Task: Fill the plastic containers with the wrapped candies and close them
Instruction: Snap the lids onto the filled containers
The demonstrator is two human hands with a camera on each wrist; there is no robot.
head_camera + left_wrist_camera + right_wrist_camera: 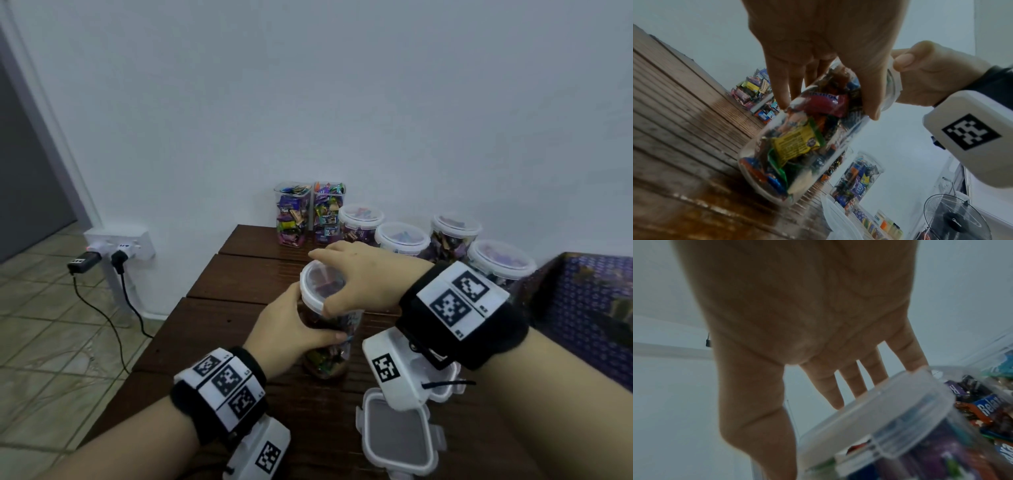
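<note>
Clear plastic round tubs with white snap lids (402, 237), four of them, stand closed along the wall at the back of the dark slatted wooden table (219, 329), and I judge those finished. Beside them two tall square clear containers of wrapped candies (310, 214) look full but have no lids on, and a square clip-lock lid (399, 433) lies loose near the table's front edge (probably meant for one of them). So the filling looks mostly done and the closing is what remains. In hand now is a tall clear round jar packed with wrapped candies (329, 339), standing on the table, slightly tilted in the left wrist view. The left hand (291, 325) curls round its body, thumb across the front and fingers (781, 91) behind the wall. The right hand (363, 274) sits over its translucent white round lid (320, 282), fingers (830, 389) spread over the far rim and thumb on the near edge, gripping the lid. Whether the lid is fully seated I cannot tell.
</note>
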